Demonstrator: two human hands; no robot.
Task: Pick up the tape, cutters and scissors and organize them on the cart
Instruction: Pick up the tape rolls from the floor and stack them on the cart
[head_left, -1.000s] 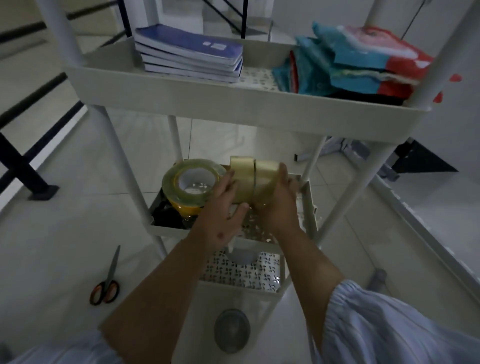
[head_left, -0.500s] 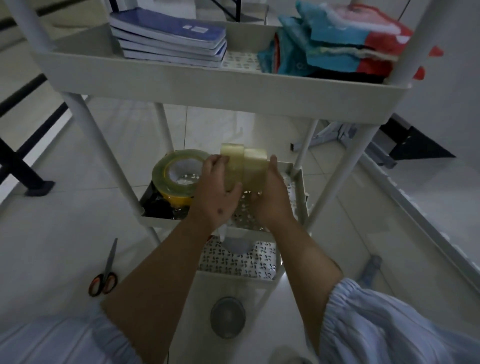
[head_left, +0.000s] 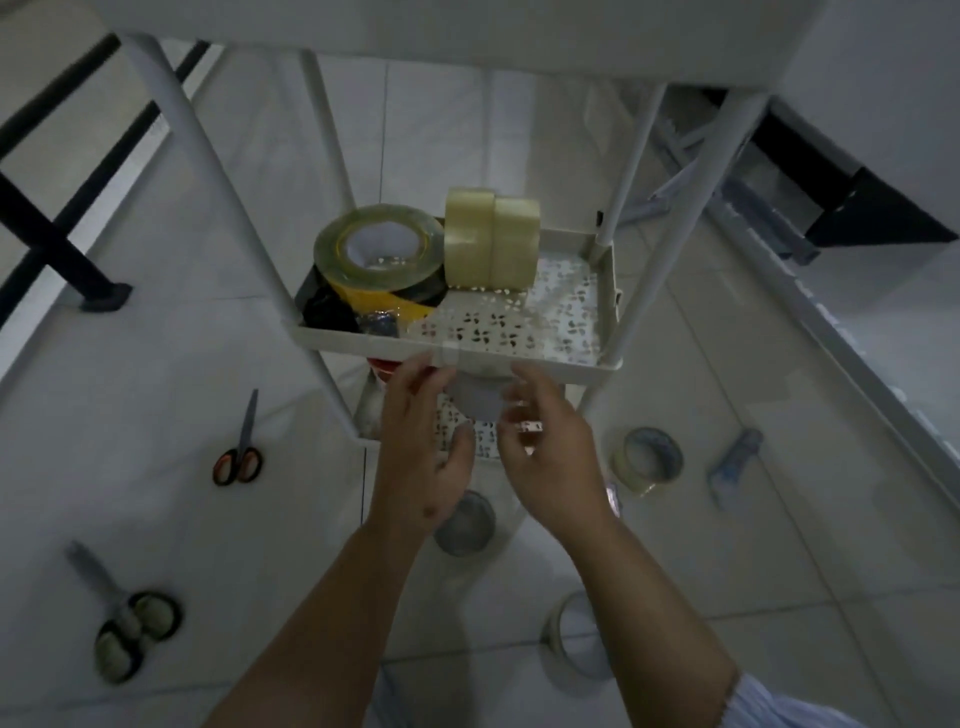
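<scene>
Hands now off the two clear tape rolls, both empty and relaxed just below the middle shelf. Rolls stand upright there beside the big roll. Scissors next, on the floor left of that shelf.

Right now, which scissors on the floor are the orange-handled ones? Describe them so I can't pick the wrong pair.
Start at the cart and look at the floor to its left. The orange-handled scissors lie closest to the cart's front-left leg, blades pointing away from the person. The other scissors lie nearer the person and have dark, pale-lined handles.
</scene>
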